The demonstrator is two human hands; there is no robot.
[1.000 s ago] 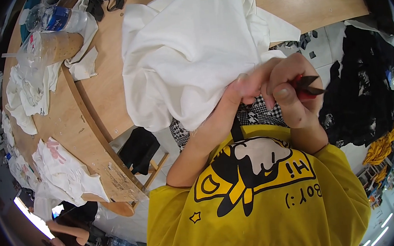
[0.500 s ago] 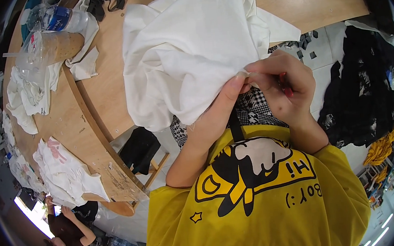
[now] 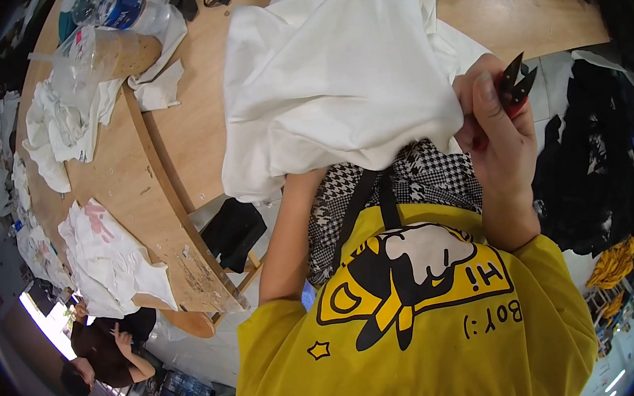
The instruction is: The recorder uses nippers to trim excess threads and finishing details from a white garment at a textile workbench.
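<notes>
Head view: right hand, fingers curled round red-handled snips, is safely aiming them off white fabric; left fingers hidden, cannot tell.

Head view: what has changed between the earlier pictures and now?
The left hand, visible before, has gone under the white cloth. The right hand has moved right, to the cloth's right edge. The red-handled snips stay in its grip; the cup and bottle stay on the table.

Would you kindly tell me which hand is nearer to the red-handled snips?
Right: the right hand holds the snips. The left hand is hidden under the white cloth, farther off to their left.
</notes>
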